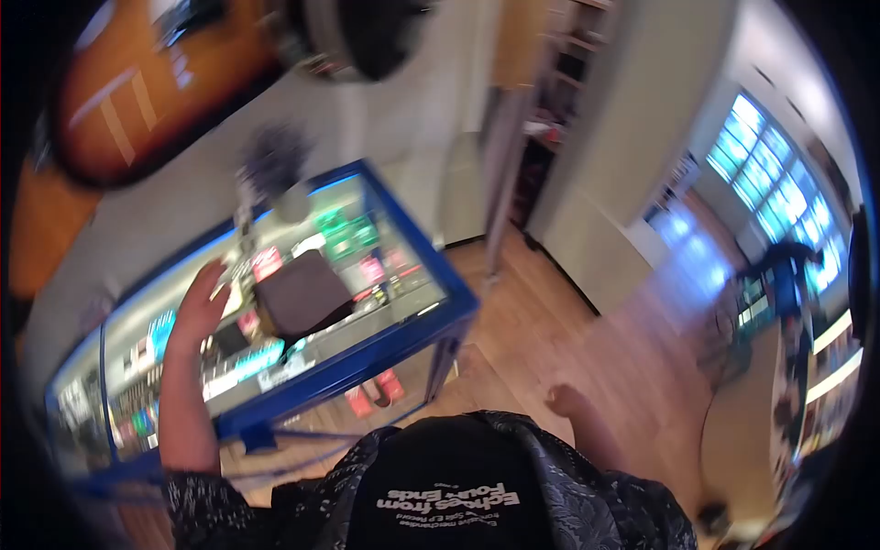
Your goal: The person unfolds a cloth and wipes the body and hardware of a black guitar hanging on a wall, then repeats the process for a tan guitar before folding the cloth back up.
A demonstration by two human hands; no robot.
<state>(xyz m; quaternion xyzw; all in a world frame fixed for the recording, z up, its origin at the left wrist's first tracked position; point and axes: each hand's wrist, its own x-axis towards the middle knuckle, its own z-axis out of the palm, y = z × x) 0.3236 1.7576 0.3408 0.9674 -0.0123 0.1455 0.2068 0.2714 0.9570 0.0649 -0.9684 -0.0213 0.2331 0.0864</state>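
My left hand is raised over a blue-framed glass display case, its fingers stretched and the thumb apart. It holds nothing. Right of it, a dark grey, flat-topped block-like thing sits on the case; its kind is not clear. Through the glass I see several small packages, including a green group and a pink one. My right hand hangs low at my side above the wooden floor, apart from any object. Its fingers look curled in, with nothing visible in them, though motion blurs them.
A purple-grey tuft in a pale vase stands at the case's back edge. An orange guitar-like shape fills the upper left. Wooden floor runs past a pale pillar towards a bright window. Shelving stands far right.
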